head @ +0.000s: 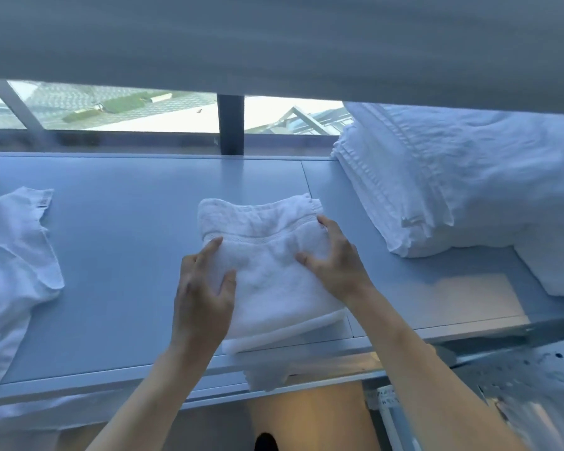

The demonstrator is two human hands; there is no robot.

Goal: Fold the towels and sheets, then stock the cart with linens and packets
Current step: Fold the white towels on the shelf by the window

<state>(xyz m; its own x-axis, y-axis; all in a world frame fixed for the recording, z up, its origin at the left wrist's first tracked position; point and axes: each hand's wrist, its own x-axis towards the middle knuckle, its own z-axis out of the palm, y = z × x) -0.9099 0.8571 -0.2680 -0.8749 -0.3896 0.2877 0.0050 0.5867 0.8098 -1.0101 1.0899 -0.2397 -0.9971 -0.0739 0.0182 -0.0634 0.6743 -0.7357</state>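
At frame centre your left hand (205, 288) and right hand (336, 258) pressed spread fingers on the folded towel (267, 275), whose near edge overhung the table (121, 255) rim.

Pale counter (137, 288), folded towel (267, 275), linen stack (453, 177), loose cloth (10, 262)

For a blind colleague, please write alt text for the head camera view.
Both hands press flat on a folded white towel at the near edge of a grey table: left hand on its left side, right hand on its right. A stack of folded linens lies at right, a loose white cloth at left.
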